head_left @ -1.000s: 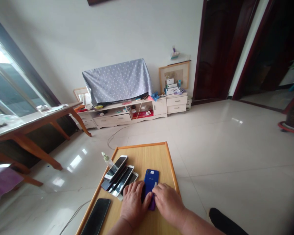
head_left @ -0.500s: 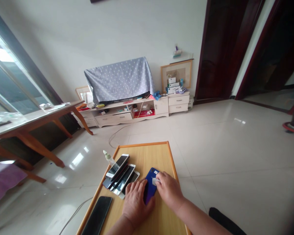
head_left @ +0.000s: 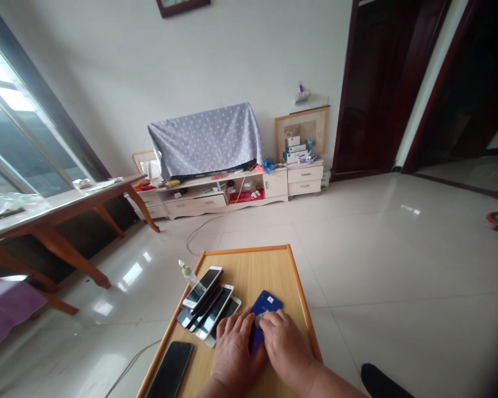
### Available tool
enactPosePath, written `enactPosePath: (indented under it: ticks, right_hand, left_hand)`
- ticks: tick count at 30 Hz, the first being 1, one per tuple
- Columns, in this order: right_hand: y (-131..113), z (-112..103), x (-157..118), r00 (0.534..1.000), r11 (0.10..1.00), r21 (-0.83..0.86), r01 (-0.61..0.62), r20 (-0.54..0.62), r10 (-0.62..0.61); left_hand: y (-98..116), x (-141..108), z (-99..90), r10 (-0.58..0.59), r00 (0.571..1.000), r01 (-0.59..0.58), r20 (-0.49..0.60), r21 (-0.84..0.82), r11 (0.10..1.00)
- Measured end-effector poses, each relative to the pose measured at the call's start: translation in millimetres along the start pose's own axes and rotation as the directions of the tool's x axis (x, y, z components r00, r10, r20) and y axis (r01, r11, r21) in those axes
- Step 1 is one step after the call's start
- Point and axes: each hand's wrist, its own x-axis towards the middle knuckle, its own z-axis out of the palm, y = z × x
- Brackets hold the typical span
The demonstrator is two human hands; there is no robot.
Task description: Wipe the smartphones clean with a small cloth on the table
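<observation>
A blue phone [head_left: 267, 301] lies back side up on the wooden table, with a small white label near its camera. My left hand [head_left: 234, 345] grips it along its left edge, thumb around the lower end. In my right hand [head_left: 285, 341] the fingers are pinched on a small pale wipe [head_left: 259, 319] pressed against the phone's back; most of the wipe is hidden under the fingers. Left of my hands is a pile of phones, with a white phone [head_left: 202, 288] on top. A black phone [head_left: 170, 369] lies by itself nearer to me.
A small dropper bottle [head_left: 186, 272] stands by the pile at the left edge of the wooden table [head_left: 253, 265]. Beyond are a low white cabinet [head_left: 276, 185] and a cloth-covered shape [head_left: 207, 141]. A longer table [head_left: 103, 190] stands at the left.
My right hand has moved down the phone's back with the wipe, closer to my left hand. My left hand keeps its grip. The whole view has shifted slightly.
</observation>
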Motion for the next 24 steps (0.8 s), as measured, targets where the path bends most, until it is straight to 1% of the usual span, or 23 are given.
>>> enactPosePath:
  ticks: [2,5,7,9,13,14,16,19,21,22,24]
  right_hand:
    - [9.8,-7.3,7.1,0.999,0.999,0.012,-0.045,-0.010,0.045]
    - [23.9,-18.8,21.3,0.988,0.988,-0.006,-0.155,-0.029,0.155]
    - [24.0,-20.6,24.5,0.982,0.982,-0.018,-0.187,-0.030,0.187]
    - [15.2,-16.2,19.6,0.987,0.987,-0.009,-0.160,-0.019,0.160]
    - [-4.4,-1.6,2.4,0.998,0.998,0.029,-0.059,0.025,0.058]
    - [-4.3,-0.2,1.1,0.999,0.998,0.037,-0.047,0.029,0.046]
    - [4.1,-1.8,5.0,0.998,0.997,0.049,-0.059,0.017,0.058]
    - [26.0,-9.2,19.5,0.986,0.987,0.032,-0.160,-0.044,0.162]
    - [34.2,-11.2,25.7,0.975,0.978,0.007,-0.207,-0.082,0.207]
    - [34.1,-10.2,25.8,0.975,0.979,-0.002,-0.203,-0.091,0.202]
    - [25.9,-4.8,20.4,0.985,0.989,-0.014,-0.147,-0.089,0.146]
  left_hand:
    - [-0.3,-0.4,-0.1,-0.007,1.000,0.007,0.006,-0.001,1.000]
    - [-0.3,-0.8,-0.3,-0.011,1.000,0.011,0.009,0.002,1.000]
    - [-0.5,-0.8,-0.4,-0.007,1.000,0.007,0.005,0.005,1.000]
    - [-1.1,-0.6,-0.2,0.002,1.000,-0.002,0.003,0.005,1.000]
    - [-2.2,0.1,0.6,0.012,1.000,-0.012,0.005,0.005,1.000]
    - [-2.2,0.2,0.6,0.010,1.000,-0.010,0.007,0.005,1.000]
    - [-1.8,0.2,0.2,0.005,1.000,-0.005,0.012,0.005,1.000]
    - [-1.0,-0.2,-0.8,-0.004,1.000,0.004,0.018,0.002,1.000]
    - [-0.8,-0.5,-1.4,-0.008,1.000,0.008,0.021,0.000,1.000]
    - [-0.8,-0.5,-1.6,-0.009,1.000,0.009,0.024,0.000,1.000]
    - [-0.8,-0.1,-2.0,-0.006,1.000,0.006,0.026,-0.003,1.000]
